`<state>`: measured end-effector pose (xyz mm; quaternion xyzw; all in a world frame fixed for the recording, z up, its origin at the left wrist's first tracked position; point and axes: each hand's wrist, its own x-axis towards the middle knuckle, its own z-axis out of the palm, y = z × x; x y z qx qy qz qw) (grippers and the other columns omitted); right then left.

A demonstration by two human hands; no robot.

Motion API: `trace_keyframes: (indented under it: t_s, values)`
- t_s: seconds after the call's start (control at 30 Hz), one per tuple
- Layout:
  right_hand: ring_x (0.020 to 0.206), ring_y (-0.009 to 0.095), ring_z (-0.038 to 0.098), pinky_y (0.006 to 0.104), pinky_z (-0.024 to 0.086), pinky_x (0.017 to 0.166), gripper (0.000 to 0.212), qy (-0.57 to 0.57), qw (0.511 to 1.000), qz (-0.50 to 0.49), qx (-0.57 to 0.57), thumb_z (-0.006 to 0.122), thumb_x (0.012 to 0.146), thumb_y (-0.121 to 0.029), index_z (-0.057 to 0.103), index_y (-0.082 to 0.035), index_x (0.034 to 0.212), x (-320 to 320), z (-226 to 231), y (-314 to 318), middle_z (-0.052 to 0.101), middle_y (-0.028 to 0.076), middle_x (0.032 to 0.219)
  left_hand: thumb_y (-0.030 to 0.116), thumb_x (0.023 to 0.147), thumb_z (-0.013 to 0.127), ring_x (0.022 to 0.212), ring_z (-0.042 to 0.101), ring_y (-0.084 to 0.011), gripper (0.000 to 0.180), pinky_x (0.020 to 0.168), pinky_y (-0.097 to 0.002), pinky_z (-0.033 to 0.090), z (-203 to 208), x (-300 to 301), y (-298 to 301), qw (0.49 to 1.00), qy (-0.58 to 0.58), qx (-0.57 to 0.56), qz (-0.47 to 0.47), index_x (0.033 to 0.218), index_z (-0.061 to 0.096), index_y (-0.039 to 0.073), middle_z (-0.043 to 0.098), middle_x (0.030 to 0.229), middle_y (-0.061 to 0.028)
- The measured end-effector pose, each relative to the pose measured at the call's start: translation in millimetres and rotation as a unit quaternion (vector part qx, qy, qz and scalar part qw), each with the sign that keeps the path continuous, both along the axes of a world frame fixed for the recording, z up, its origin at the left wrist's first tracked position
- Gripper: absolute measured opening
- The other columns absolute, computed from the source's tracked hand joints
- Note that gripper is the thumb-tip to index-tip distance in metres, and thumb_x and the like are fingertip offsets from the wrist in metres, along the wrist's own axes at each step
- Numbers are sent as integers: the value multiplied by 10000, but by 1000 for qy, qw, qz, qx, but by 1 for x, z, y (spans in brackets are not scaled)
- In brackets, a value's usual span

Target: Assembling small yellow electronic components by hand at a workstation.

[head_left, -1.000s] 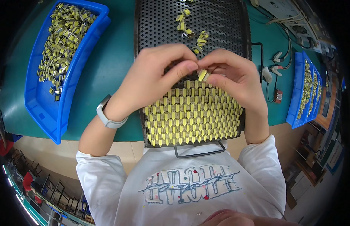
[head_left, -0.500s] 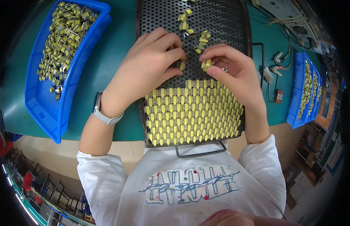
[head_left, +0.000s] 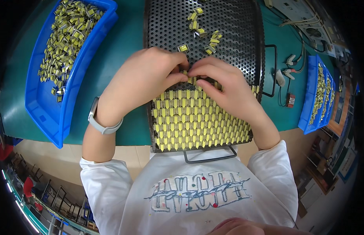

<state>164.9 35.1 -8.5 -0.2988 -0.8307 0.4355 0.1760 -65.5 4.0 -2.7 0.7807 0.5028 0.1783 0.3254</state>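
My fingers (head_left: 207, 70) are crowding the edge of yellow parts (head_left: 196, 111); grip, I can't tell; roomier tray (head_left: 238, 35) is stretching beyond, lettered shirt (head_left: 197, 192) below.

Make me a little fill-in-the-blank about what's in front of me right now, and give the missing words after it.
1. The left hand and right hand are close together over the dark, perforated ____.
2. The small parts set in neat rows show ____ tops.
3. The larger blue bin lies on the person's ____ side.
4. The printed shirt is mostly ____.

Missing words: tray; yellow; left; white.
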Motion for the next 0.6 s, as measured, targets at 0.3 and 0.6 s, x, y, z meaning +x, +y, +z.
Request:
trace_keyframes:
  t_s: [0.3,0.6]
  values:
    - [1010,295,685,364,556,841,204,-10,1000,14,24,691,865,-2,696,-34,1066,2,1,-2,685,114,1078,90,862,755,719,727,-234,155,670,-329,561,4,1,-1,993,-57,-102,16,950,699,-24,729,784,-131]
    - [969,283,673,367,553,824,191,-16,997,50,62,726,853,-37,703,-32,1043,3,0,0,682,103,1036,76,862,740,724,737,-232,131,686,-321,575,3,3,0,988,-63,-140,-2,935,708,-28,735,783,-141]
